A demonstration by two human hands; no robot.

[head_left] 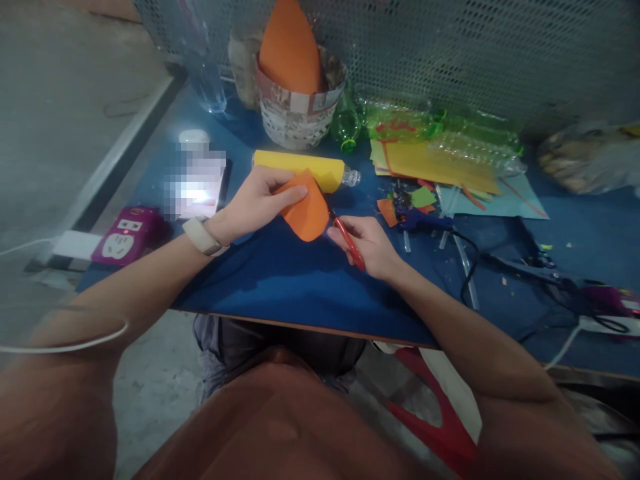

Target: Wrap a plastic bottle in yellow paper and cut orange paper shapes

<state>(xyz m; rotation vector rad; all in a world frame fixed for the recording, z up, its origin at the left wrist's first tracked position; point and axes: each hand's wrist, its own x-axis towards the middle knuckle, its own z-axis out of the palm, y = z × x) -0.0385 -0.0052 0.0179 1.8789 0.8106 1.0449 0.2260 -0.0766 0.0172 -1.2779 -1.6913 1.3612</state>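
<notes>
An orange paper piece (306, 212), rounded at its lower end, is pinched between the thumb and fingers of my left hand (267, 195). My right hand (367, 245) is closed around red-handled scissors (350, 243); their dark blades point up along the paper's right edge. Just behind the paper lies a bottle wrapped in yellow (300, 167), on its side with its clear neck to the right. A newspaper-covered pot (296, 119) stands farther back, with a larger orange shape (290, 50) upright in it.
On the blue table (280, 287) are a phone (213, 183) and a purple power socket (125, 235) at left. Coloured paper sheets (425, 163), green plastic bottles (400, 120), a blue glue gun (425, 220) with its cable, and paper scraps lie at right.
</notes>
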